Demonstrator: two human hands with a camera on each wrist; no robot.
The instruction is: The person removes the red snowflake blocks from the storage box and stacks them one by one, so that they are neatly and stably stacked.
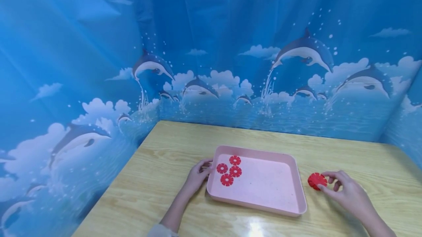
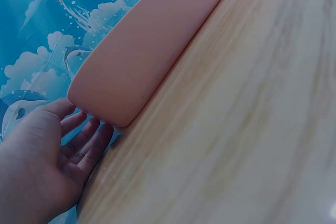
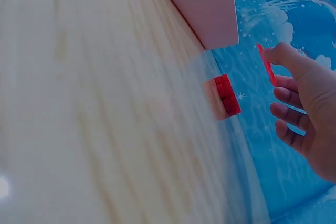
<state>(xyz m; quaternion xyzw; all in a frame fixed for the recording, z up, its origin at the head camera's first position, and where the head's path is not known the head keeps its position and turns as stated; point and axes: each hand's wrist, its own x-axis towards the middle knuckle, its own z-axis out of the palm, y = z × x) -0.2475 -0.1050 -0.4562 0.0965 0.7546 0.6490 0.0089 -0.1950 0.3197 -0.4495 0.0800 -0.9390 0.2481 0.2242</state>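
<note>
My left hand (image 1: 199, 174) rests its fingertips against the left wall of a pink rectangular tray (image 1: 257, 204); in the left wrist view the thumb touches the rim corner and the loosely bent fingers lie along the end wall. Several flat red notched discs (image 1: 226, 179) with centre holes lie at the left inside the tray. Right of the tray, my right hand (image 1: 346, 189) pinches one red notched disc (image 3: 266, 65) between thumb and index finger. A short stack of red discs (image 3: 227, 96) stands on the table just below it.
The tray stands on a light wood-grain table (image 1: 148, 182). Behind and beside the table hangs a blue curtain (image 1: 211, 28) printed with dolphins and clouds.
</note>
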